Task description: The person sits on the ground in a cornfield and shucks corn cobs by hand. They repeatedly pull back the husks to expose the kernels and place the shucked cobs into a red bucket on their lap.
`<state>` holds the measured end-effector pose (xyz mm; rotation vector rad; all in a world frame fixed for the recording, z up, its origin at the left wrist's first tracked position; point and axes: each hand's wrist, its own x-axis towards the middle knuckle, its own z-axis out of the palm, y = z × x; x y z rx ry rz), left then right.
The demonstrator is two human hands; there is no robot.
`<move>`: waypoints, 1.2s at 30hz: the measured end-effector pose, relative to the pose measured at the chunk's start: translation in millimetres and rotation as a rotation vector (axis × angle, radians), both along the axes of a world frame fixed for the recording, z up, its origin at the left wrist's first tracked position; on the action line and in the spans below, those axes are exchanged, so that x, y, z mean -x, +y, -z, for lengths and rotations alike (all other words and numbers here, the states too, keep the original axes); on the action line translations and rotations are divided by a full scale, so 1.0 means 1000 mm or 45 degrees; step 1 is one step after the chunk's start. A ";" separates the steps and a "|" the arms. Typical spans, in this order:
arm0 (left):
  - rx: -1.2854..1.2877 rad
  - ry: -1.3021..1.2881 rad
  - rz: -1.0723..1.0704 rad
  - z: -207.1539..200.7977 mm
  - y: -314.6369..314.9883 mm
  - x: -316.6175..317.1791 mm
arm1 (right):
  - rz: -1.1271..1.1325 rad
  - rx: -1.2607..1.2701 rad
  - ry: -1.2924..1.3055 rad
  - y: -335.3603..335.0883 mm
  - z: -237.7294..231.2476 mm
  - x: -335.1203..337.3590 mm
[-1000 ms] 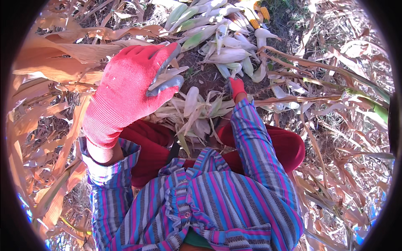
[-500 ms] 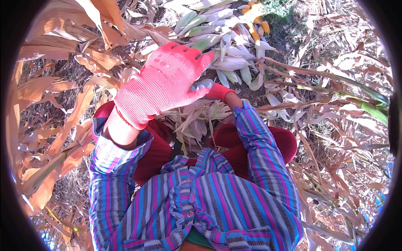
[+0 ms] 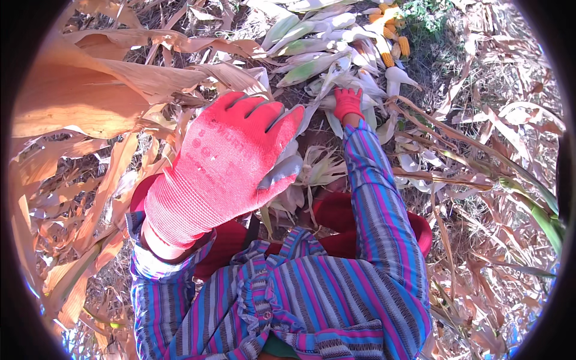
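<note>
My left hand [image 3: 225, 159], in a red knitted glove with grey on the thumb and palm side, is raised close over my lap. Its fingers curl away from view, and a pale bit shows between thumb and forefinger; what it holds, if anything, is hidden. Farther off, my right hand [image 3: 348, 104], also gloved in red, reaches into a pile of corn ears in pale husks [image 3: 309, 45]. Its fingers close over a husk-covered ear of corn [image 3: 331, 102] at the pile's near edge.
Bare yellow corn cobs [image 3: 389, 30] lie at the pile's far right. Broad dry corn leaves [image 3: 78, 90] hang at the left. Long stalks [image 3: 474, 159] cross the ground at the right. Loose husks [image 3: 318, 165] lie before my knees.
My right hand has moved out from behind the left hand, forward and right to the pile. The left hand has come slightly nearer and lower.
</note>
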<state>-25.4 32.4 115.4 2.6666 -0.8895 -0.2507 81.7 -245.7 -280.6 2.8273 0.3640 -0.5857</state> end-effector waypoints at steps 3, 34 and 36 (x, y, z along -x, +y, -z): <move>0.011 0.014 -0.026 0.012 0.004 -0.006 | 0.039 0.089 0.325 0.012 -0.022 -0.013; 1.385 1.452 -0.235 0.091 -0.050 0.019 | 0.995 -2.447 -0.006 0.052 -0.299 0.129; 1.498 1.330 -0.324 0.089 -0.039 0.025 | 0.960 -2.469 0.001 0.069 -0.297 0.121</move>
